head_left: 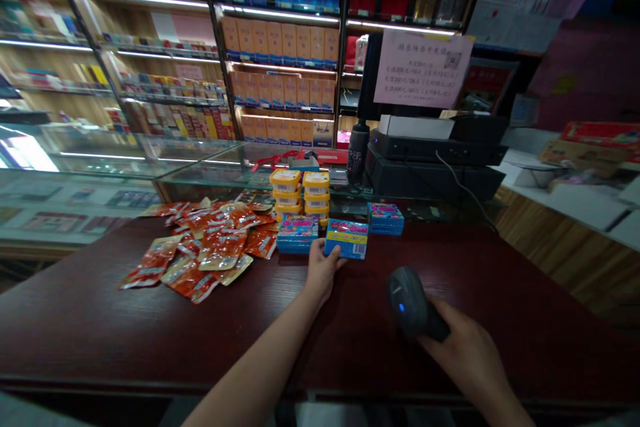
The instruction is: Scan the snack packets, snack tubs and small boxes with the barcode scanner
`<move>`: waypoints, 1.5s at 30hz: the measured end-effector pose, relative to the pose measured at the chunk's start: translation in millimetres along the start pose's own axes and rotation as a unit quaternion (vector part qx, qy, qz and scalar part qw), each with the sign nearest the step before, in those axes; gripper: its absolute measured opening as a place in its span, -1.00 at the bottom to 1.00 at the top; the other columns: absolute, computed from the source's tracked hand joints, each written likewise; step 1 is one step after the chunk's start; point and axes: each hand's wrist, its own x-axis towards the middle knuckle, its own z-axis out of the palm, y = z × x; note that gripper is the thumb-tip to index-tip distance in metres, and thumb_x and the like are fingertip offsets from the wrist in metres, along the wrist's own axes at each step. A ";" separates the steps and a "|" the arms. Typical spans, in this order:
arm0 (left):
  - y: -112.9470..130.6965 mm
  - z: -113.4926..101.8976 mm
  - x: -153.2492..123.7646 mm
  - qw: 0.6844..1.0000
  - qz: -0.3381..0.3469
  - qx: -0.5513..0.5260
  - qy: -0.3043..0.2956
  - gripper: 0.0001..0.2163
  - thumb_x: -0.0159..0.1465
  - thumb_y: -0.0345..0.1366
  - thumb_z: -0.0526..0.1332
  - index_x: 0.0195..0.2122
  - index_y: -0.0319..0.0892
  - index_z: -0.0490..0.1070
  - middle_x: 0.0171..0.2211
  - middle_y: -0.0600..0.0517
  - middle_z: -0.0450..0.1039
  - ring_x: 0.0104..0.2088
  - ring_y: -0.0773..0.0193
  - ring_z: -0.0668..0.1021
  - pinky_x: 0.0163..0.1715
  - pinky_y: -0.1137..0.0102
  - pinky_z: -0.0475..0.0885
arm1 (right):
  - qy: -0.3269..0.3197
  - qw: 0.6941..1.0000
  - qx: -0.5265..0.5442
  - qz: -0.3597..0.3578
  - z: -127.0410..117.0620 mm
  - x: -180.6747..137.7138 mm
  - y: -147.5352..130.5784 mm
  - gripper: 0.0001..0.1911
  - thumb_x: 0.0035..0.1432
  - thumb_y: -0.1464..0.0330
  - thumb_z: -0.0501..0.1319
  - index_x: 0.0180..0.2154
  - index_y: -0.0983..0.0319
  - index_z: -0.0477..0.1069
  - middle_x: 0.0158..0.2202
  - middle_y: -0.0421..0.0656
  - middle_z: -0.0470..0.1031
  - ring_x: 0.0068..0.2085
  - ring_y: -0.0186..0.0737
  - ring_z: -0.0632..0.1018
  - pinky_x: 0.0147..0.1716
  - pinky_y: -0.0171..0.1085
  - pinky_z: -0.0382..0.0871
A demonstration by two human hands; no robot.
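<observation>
My left hand (320,268) reaches forward over the dark red counter (75,320) and grips the lower left corner of a small blue box (347,238), holding it tilted up. My right hand (465,347) is closed around the handle of a black barcode scanner (410,300) with a blue light, its head pointing toward the blue box. Beside the held box lie two stacks of similar blue boxes, one on its left (297,233) and one on its right (386,218). Yellow-lidded tubs (300,193) stand stacked in two columns behind them.
A heap of red-orange snack packets (205,247) covers the counter's left middle. Behind stand a glass display case (125,160), a dark bottle (357,150), a black cash register (435,160) with a pink notice, and lit shelves of boxed goods. A wooden counter runs along the right.
</observation>
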 end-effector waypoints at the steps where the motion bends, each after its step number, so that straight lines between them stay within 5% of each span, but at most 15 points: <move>1: -1.1 -0.4 0.3 1.000 -0.001 -0.004 0.001 -0.49 -0.09 -0.09 0.41 -0.24 -0.14 0.17 -0.26 0.05 0.42 -0.26 0.30 0.54 -0.23 0.28 0.49 | -0.008 0.999 0.040 0.017 -2.4 1.4 -3.9 -0.62 0.02 0.28 0.17 -0.07 0.11 0.42 -0.18 -0.14 0.60 -0.20 -0.05 0.60 -0.27 -0.19 0.45; 7: -4.8 -0.6 0.3 1.000 0.000 -0.010 0.004 -0.55 -0.03 -0.16 0.38 -0.22 -0.13 0.18 -0.23 0.05 0.43 -0.23 0.31 0.55 -0.19 0.29 0.49 | -0.004 0.965 0.254 0.072 -8.9 8.5 -25.8 -0.65 -0.05 0.17 0.24 -0.22 0.22 0.46 -0.25 -0.09 0.60 -0.24 -0.09 0.58 -0.20 -0.21 0.44; 15: -2.2 3.0 -1.1 1.000 -0.002 -0.012 0.019 -0.57 -0.03 -0.18 0.37 -0.24 -0.15 0.17 -0.27 0.07 0.40 -0.23 0.32 0.53 -0.16 0.28 0.49 | -0.084 0.949 0.288 0.099 -11.1 5.5 -28.6 -0.62 -0.04 0.13 0.26 -0.22 0.22 0.47 -0.45 -0.15 0.57 -0.33 -0.11 0.57 -0.40 -0.25 0.45; 20: -7.0 -0.7 2.2 1.000 -0.004 -0.017 0.009 -0.53 -0.04 -0.15 0.39 -0.22 -0.14 0.16 -0.23 0.04 0.43 -0.23 0.31 0.54 -0.19 0.30 0.48 | -0.089 0.943 0.308 0.086 -12.4 3.3 -34.6 -0.66 -0.05 0.18 0.26 -0.23 0.23 0.48 -0.33 -0.12 0.60 -0.27 -0.13 0.58 -0.24 -0.23 0.45; 26: -5.7 -1.0 1.1 0.999 -0.005 -0.031 0.008 -0.53 -0.05 -0.16 0.40 -0.22 -0.15 0.18 -0.24 0.05 0.42 -0.24 0.32 0.53 -0.23 0.34 0.49 | -0.115 0.983 0.137 0.045 -15.0 7.4 -21.5 -0.69 -0.04 0.26 0.24 -0.19 0.15 0.47 -0.24 -0.14 0.61 -0.24 -0.09 0.60 -0.26 -0.22 0.43; 32: 0.0 1.8 -2.9 0.999 -0.007 -0.038 -0.004 -0.53 -0.04 -0.18 0.41 -0.20 -0.15 0.19 -0.26 0.06 0.43 -0.26 0.30 0.54 -0.28 0.34 0.51 | -0.062 0.994 -0.087 -0.022 -3.2 5.2 5.9 -0.71 0.10 0.32 0.15 -0.10 0.11 0.40 -0.19 -0.16 0.59 -0.25 -0.07 0.60 -0.33 -0.20 0.39; 37: 8.2 3.1 -4.0 0.998 -0.033 -0.054 -0.020 -0.57 0.00 -0.20 0.39 -0.19 -0.16 0.23 -0.26 0.03 0.46 -0.28 0.28 0.55 -0.29 0.30 0.53 | -0.014 0.987 -0.114 -0.114 15.4 -0.7 24.7 -0.65 0.13 0.38 0.10 -0.02 0.19 0.34 -0.14 -0.15 0.57 -0.19 -0.14 0.58 -0.24 -0.21 0.40; 45: 27.8 12.7 -5.0 0.995 -0.055 -0.055 -0.066 -0.47 -0.11 -0.35 0.45 -0.12 -0.17 0.28 -0.24 0.01 0.51 -0.27 0.24 0.58 -0.22 0.28 0.51 | 0.014 0.987 -0.107 -0.116 27.7 -3.0 32.2 -0.63 0.09 0.40 0.16 -0.01 0.16 0.34 -0.23 -0.18 0.56 -0.25 -0.17 0.57 -0.26 -0.23 0.37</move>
